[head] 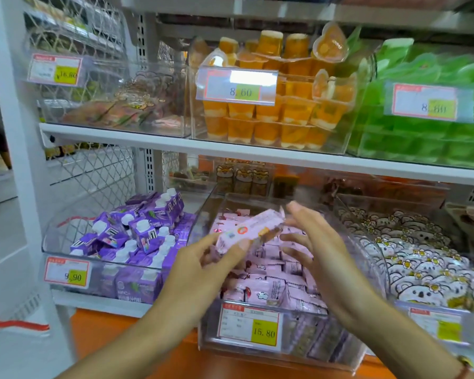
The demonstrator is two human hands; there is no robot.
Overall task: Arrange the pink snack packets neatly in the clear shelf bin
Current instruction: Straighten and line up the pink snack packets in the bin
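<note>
Two bare forearms come up from 6 o'clock, closest to the camera. Next, from biggest to smallest: the white metal shelf rack (257,153) fills the whole view. On its lower level, in the middle, sits the clear plastic shelf bin (211,335) with a white and yellow price tag (251,328) on its front that reads 15.80. Lots of small pink snack packets (268,285) lie in it in a loose pile, some flat and some tilted.

At 9 o'clock from that bin is a clear bin of purple drink cartons (137,236) with white caps. At 3 o'clock is a bin of white bear-face packets (422,258). Up at 12 o'clock, on the higher level, stand orange jelly cups (279,116), with green packs (427,138) at 2 o'clock.

The left hand (203,263) is above the middle bin. Its thumb and fingers pinch one end of a long pink snack packet (252,228), which tilts up toward 1 o'clock over the pile. The right hand (320,247) is just beside the packet's other end, at 3 o'clock from it. Its fingers are spread and loose. It looks blurry, so I cannot tell if its fingertips touch the packet.
</note>
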